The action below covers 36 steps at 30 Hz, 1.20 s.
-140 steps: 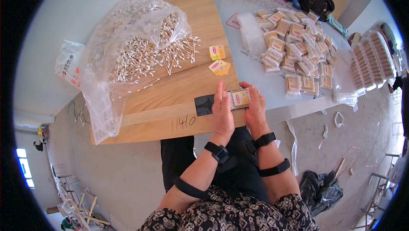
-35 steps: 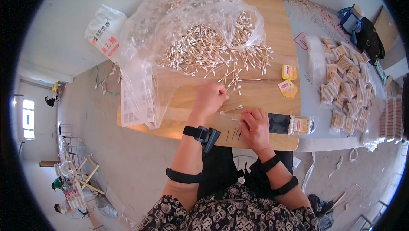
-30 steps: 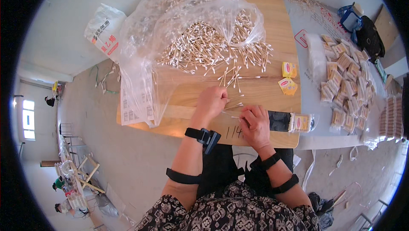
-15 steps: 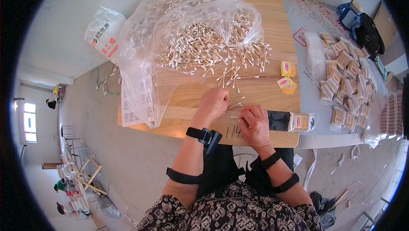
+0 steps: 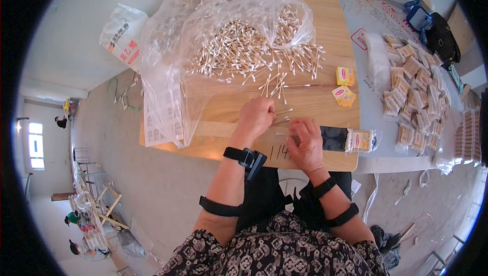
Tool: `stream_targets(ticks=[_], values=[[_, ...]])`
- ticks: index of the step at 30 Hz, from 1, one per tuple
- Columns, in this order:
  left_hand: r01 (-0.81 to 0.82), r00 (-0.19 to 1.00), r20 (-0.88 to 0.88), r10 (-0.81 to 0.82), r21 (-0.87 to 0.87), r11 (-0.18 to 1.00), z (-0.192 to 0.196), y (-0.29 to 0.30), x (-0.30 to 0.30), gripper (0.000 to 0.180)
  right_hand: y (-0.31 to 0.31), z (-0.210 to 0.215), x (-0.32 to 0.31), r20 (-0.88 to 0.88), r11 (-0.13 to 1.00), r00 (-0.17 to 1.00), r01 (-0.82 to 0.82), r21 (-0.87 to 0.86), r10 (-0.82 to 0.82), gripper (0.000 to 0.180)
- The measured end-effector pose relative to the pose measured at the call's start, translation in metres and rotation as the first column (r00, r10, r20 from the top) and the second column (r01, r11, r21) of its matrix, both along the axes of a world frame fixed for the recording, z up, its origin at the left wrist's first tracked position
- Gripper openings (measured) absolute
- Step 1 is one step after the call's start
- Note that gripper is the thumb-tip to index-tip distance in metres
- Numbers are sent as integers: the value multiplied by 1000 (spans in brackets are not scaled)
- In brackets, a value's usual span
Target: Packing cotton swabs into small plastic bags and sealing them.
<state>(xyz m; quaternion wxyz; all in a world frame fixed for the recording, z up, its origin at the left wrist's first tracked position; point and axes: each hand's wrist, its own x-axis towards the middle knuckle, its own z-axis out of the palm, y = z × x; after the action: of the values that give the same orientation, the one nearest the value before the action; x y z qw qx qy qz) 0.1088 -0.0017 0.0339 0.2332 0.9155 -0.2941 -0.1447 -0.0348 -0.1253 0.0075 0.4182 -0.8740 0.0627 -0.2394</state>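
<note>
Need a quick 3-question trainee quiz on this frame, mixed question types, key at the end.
1. True or false: the left hand rests on the wooden board with a few cotton swabs at its fingertips.
2. What lies just to the right of the right hand? A) a packed bundle of swabs in a clear sleeve B) a pair of scissors C) a roll of tape
3. Fill in: the big loose heap of swabs spills out of a clear plastic ____.

Key: 1 true; 2 A; 3 bag.
</note>
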Motion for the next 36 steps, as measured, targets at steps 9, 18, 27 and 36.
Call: stream_targets(ticks=[9,18,27,36], values=[[4,999,-51,-6,-34,999,8,0,-9,5,2,7,1,-25,999,999,24,24,-24,43],[-201,978,-84,191,-129,971,9,-22,-6,23,2,6,1,-60,999,998,3,-45,-6,40],[-321,918,223,327,-65,945,-16,-43,-2,21,2,8,1,-53,999,999,2,-34,-4,38],[-217,960,160,229,-88,972,-12,-17,-12,11,1,6,1,-41,999,999,9,-47,-11,37]])
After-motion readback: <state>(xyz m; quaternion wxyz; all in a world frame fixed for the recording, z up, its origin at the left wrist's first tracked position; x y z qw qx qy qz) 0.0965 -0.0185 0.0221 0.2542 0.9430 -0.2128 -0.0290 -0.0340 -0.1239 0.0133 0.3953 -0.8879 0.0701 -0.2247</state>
